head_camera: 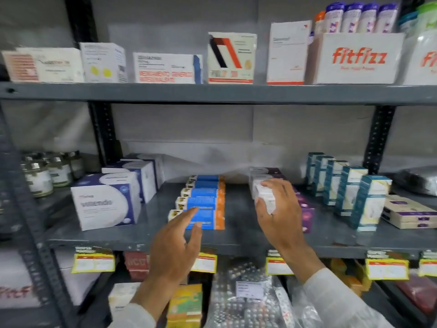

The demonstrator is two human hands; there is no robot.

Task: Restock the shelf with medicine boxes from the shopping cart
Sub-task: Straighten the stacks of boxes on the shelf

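Note:
My right hand [277,214] grips a small white medicine box [266,197] at the front of a row of white and purple boxes [306,213] on the grey middle shelf [236,241]. My left hand [176,242] hovers open, fingers spread, just in front of a row of blue and orange boxes [203,201] that runs toward the back of the shelf. The fingertips are close to the nearest blue box. No shopping cart is in view.
White and navy boxes [106,202] stand at the left, teal and white boxes [350,188] at the right, jars [42,176] at the far left. The upper shelf [212,93] holds assorted boxes, among them Fitfizz cartons [357,59]. Yellow price tags [93,261] hang on the shelf edge above blister packs [246,301].

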